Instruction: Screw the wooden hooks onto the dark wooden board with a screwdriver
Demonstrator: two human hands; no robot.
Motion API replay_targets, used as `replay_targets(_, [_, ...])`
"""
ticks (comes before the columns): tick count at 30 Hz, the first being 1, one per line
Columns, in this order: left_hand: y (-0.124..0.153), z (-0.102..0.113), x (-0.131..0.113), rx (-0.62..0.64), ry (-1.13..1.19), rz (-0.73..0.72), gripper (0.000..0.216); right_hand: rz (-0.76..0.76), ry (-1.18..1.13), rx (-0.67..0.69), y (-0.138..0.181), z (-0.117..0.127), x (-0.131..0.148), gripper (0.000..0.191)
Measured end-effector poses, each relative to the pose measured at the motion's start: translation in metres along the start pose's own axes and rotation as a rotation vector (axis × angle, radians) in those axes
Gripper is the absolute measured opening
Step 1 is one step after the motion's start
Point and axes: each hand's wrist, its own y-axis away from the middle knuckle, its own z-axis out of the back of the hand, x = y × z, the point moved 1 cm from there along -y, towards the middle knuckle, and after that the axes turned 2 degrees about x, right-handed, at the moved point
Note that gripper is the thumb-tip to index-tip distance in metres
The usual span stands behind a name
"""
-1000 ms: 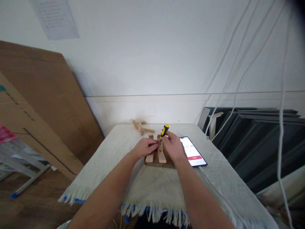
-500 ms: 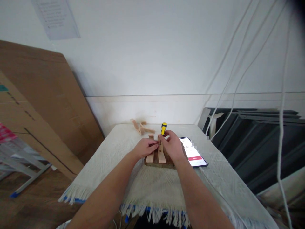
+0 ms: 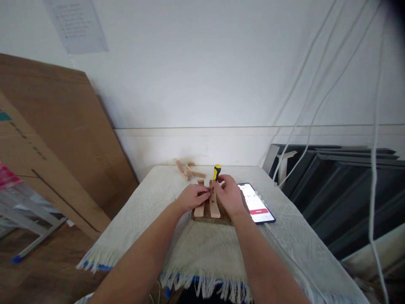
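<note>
A screwdriver (image 3: 217,171) with a yellow and black handle stands nearly upright, its tip end down by a pale strip (image 3: 214,207) that has dark holes in it. My right hand (image 3: 230,195) is closed on the lower part of the screwdriver. From the other side, my left hand (image 3: 192,196) has its fingertips pinched together on the same strip, close to the screwdriver's tip; whatever they hold is too small to make out. A second pale strip (image 3: 199,210) lies to the left, partly under my left hand. Both strips rest on a brown board (image 3: 205,219).
Behind the board lie loose pale curved pieces (image 3: 190,169) on the white cloth (image 3: 142,211). A lit phone (image 3: 257,207) lies right of my right hand. A wall (image 3: 202,84) rises behind the table, with white cables (image 3: 373,190) hanging at right and cardboard (image 3: 69,135) at left.
The screwdriver handle leans very slightly differently, and my right fingers on it have shifted a little. My left hand keeps its place on the strip.
</note>
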Motion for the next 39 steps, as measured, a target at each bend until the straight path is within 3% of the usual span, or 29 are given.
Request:
replay_targets(6, [-0.0009, 0.0009, -0.0010, 0.005, -0.028, -0.017, 0.031, -0.061, -0.018, 0.009, 0.0001, 0.0004, 0.0016, 0.023])
replay_targets(10, [-0.0001, 0.0017, -0.0015, 0.009, -0.029, 0.000, 0.031, -0.054, -0.127, 0.017, 0.0001, -0.0001, 0.0029, 0.033])
replay_targets(15, [0.0004, 0.0018, -0.0017, 0.008, -0.024, -0.003, 0.030, -0.030, -0.021, 0.048, 0.0004, 0.0003, 0.0026, 0.024])
replay_targets(27, [0.0001, -0.0003, 0.0011, -0.002, 0.010, -0.013, 0.030, 0.043, -0.022, 0.009, 0.0001, 0.0003, 0.0003, 0.029])
replay_targets(39, [-0.0003, 0.0020, -0.0042, -0.003, -0.001, 0.009, 0.030, -0.039, -0.013, -0.021, -0.0021, -0.0043, -0.0050, 0.032])
